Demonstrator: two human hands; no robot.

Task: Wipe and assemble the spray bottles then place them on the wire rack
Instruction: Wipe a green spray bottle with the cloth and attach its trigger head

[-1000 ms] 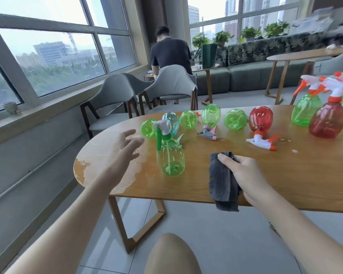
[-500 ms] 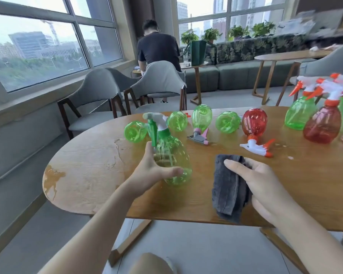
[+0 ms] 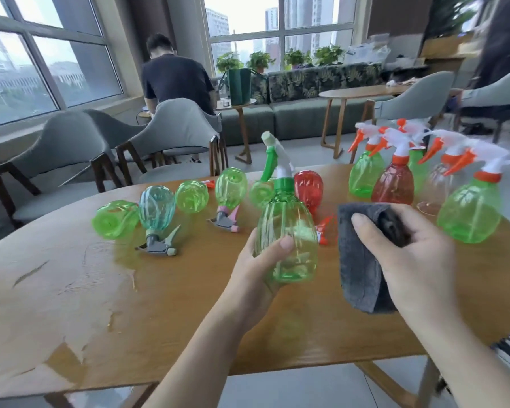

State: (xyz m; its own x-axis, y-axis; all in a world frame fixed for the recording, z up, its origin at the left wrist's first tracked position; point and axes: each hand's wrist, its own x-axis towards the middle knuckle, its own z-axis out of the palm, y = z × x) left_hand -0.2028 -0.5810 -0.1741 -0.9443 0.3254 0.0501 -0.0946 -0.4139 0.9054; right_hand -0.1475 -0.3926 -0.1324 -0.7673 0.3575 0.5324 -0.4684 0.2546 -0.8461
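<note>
Left hand grips green spray bottle by its lower body, thumb across the front, upright and lifted off the wooden table. Right hand clutches folded gray cloth just beside the bottle, not touching. Loose bottles lie behind; assembled ones stand at right.

At frame centre the left hand holds a green plastic spray bottle above the oval wooden table; right of it, the right hand holds a grey folded cloth.
</note>
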